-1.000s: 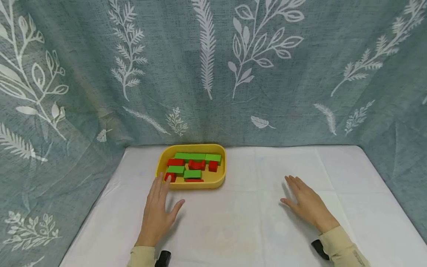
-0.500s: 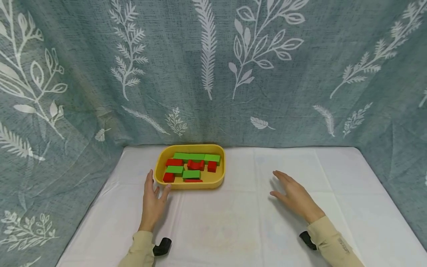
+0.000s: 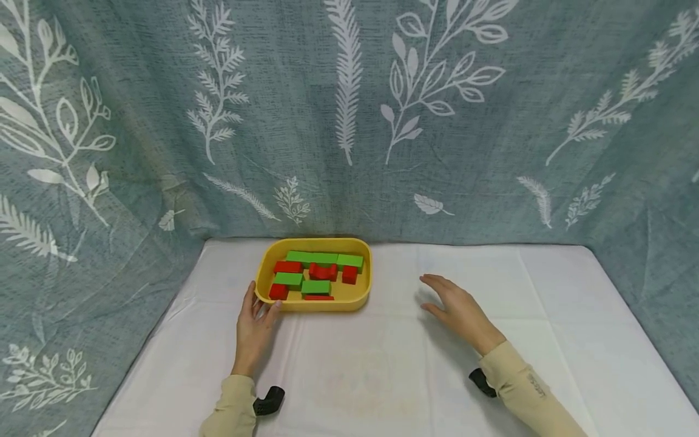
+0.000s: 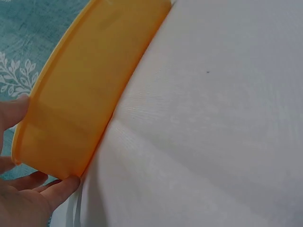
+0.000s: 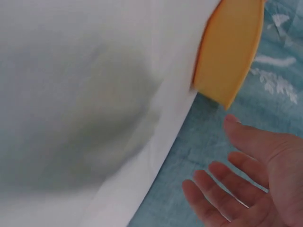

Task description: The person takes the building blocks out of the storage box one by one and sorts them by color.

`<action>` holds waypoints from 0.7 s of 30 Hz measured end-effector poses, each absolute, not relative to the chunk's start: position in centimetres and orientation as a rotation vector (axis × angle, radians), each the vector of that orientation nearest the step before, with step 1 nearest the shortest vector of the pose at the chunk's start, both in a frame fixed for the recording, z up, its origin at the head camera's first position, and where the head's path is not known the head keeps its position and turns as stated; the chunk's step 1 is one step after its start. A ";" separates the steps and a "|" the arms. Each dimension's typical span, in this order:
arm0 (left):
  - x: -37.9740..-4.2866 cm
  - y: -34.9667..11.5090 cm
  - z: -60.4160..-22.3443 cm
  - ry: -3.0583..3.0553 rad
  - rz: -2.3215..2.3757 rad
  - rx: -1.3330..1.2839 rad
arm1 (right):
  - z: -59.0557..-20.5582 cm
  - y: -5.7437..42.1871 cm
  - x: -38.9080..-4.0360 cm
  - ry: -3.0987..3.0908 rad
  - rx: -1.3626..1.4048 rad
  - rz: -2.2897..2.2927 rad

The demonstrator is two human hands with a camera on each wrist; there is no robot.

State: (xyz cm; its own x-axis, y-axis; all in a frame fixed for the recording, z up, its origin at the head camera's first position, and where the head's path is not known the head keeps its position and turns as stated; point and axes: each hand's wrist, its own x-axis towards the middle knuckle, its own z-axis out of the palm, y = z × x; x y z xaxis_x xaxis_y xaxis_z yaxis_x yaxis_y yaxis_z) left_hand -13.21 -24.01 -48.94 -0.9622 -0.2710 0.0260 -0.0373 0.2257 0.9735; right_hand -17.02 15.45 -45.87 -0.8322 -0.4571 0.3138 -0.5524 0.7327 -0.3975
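Note:
A yellow plastic tray (image 3: 352, 306) with rounded corners stands at the far side of the table, left of centre. Inside it lie several green blocks (image 3: 315, 287) and red blocks (image 3: 349, 275), one of the red ones with a curved notch (image 3: 323, 272). My left hand (image 3: 255, 334) grips its near left corner. In the left wrist view the thumb (image 4: 16, 111) sits at the rim, and fingertips (image 4: 66, 189) touch the end wall lower down. To the right of the tray, my right hand (image 3: 459, 311) hovers above the cloth with fingers spread and holds nothing.
White cloth (image 3: 371, 376) covers the table. Just behind its far edge hangs a blue-green curtain (image 3: 371, 200) with white leaf prints, which also comes round both sides. Each wrist carries a black camera mount (image 3: 269, 400).
My left hand has drawn back from over the tray and taken hold of its near left corner. The right hand has moved left toward the tray, which stays in place.

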 end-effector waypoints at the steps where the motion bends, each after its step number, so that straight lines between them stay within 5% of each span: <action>1: -13.2 -24.0 -49.0 -2.300 -1.823 0.300 | -45.8 15.1 -17.1 -2.736 0.821 0.720; 21: -13.2 -23.9 -48.5 -2.278 -1.843 0.405 | -44.4 9.7 -20.2 -2.787 0.803 0.879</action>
